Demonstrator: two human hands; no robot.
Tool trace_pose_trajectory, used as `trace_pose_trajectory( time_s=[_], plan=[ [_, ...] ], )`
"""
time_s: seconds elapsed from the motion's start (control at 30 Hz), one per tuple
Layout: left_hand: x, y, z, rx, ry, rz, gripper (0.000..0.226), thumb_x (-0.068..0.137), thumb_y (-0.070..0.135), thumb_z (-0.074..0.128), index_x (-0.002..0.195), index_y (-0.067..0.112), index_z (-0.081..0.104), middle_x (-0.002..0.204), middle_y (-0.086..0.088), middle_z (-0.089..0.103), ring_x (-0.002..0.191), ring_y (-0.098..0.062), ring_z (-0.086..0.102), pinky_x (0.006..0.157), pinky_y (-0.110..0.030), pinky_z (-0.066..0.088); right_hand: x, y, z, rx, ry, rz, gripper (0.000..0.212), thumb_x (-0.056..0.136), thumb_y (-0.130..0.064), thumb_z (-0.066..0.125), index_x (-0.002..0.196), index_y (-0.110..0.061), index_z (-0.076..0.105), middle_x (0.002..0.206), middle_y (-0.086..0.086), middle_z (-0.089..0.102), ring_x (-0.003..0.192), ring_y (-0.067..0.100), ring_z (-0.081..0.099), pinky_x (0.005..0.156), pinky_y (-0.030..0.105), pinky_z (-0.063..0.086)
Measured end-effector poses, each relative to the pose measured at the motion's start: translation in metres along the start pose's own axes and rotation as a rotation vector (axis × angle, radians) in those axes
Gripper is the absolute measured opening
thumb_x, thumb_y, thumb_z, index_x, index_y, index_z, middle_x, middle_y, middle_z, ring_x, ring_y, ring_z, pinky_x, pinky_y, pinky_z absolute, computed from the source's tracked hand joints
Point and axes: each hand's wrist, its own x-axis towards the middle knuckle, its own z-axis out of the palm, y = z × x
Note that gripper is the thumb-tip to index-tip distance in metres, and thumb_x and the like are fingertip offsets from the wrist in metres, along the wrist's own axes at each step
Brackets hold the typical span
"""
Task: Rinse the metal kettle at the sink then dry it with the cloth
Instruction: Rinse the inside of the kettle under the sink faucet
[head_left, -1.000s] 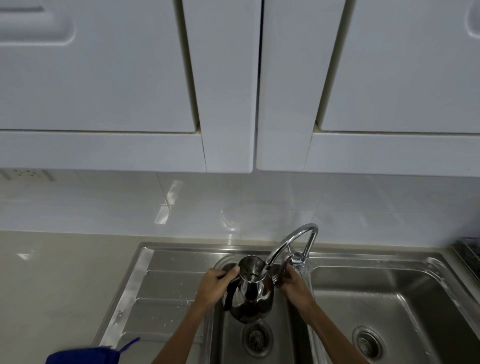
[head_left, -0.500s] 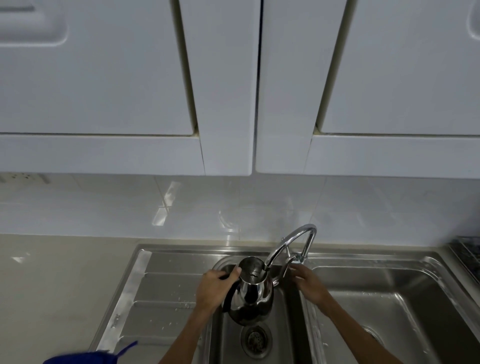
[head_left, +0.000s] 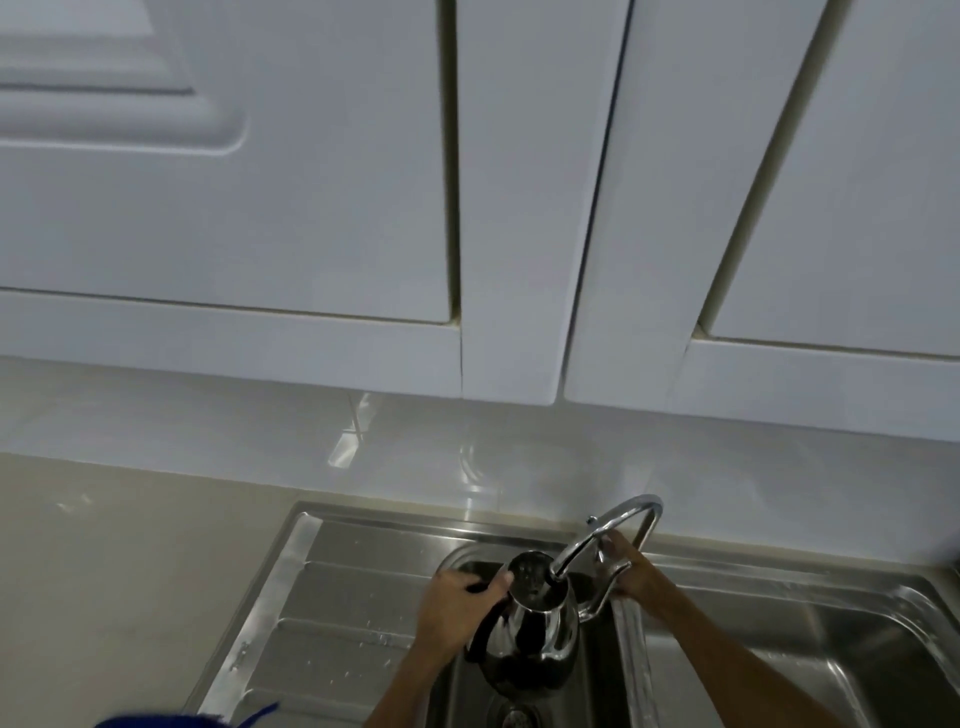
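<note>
Here the left hand (head_left: 457, 605) has its fingers curled tight around the black handle (head_left: 480, 636) of the one kettle (head_left: 535, 623), held over the left basin (head_left: 467, 691) under the tap (head_left: 602, 535) spout. At 3 o'clock of the kettle, the right hand (head_left: 631, 574) closes on the tap lever. One blue cloth (head_left: 171, 719) lies at 8 o'clock. The sink has two basins. No writing is readable.

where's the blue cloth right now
In the head view the blue cloth lies at the bottom left edge, by the near end of the sink's draining board, left of the kettle.
</note>
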Motion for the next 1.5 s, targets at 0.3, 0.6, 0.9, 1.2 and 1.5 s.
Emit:
trace_pose_trajectory(
  time_s=[0.3, 0.6, 0.9, 1.2, 1.5],
  plan=[
    [0.001, -0.001, 0.005, 0.02, 0.009, 0.008, 0.061, 0.07, 0.073, 0.065, 0.05, 0.016, 0.067, 0.041, 0.004, 0.054, 0.038, -0.003, 0.044, 0.05, -0.024, 0.035, -0.001, 0.011, -0.009, 0.098, -0.017, 0.034, 0.058, 0.091, 0.017, 0.05, 0.126, -0.028, 0.046, 0.123, 0.012, 0.057, 0.082, 0.023, 0.066, 0.061, 0.034, 0.053],
    [-0.007, 0.001, 0.008, -0.013, 0.0, 0.028, 0.046, 0.078, 0.064, 0.07, 0.047, 0.03, 0.069, 0.042, 0.011, 0.061, 0.039, 0.0, 0.053, 0.05, -0.02, 0.04, -0.036, -0.003, 0.016, 0.27, 0.137, 0.115, 0.017, 0.104, -0.021, 0.043, 0.112, -0.029, 0.056, 0.096, 0.012, 0.063, 0.077, 0.03, 0.062, 0.063, 0.04, 0.053],
    [-0.014, 0.003, 0.003, -0.046, -0.006, 0.021, 0.043, 0.076, 0.067, 0.068, 0.056, 0.03, 0.076, 0.051, 0.008, 0.07, 0.046, -0.007, 0.062, 0.056, -0.025, 0.046, -0.05, 0.016, 0.027, 0.372, 0.362, 0.185, 0.028, 0.095, 0.005, 0.047, 0.117, -0.006, 0.06, 0.098, 0.026, 0.068, 0.067, 0.026, 0.06, 0.05, 0.027, 0.051],
    [-0.037, -0.002, 0.004, -0.079, -0.046, 0.036, 0.059, 0.076, 0.067, 0.069, 0.062, 0.01, 0.076, 0.046, 0.004, 0.064, 0.042, -0.002, 0.054, 0.052, -0.02, 0.039, -0.099, 0.037, 0.053, 0.437, 0.207, 0.207, 0.032, 0.085, 0.015, 0.045, 0.104, 0.004, 0.069, 0.092, 0.02, 0.074, 0.085, 0.03, 0.071, 0.078, 0.04, 0.061],
    [-0.091, 0.0, -0.005, -0.123, -0.014, 0.071, 0.049, 0.088, 0.043, 0.073, 0.043, 0.026, 0.066, 0.04, 0.009, 0.054, 0.042, -0.005, 0.048, 0.055, -0.027, 0.035, -0.147, 0.031, 0.068, 0.456, 0.276, 0.148, 0.027, 0.078, 0.008, 0.056, 0.093, -0.006, 0.075, 0.095, 0.025, 0.074, 0.094, 0.046, 0.071, 0.089, 0.062, 0.055]
  ],
)
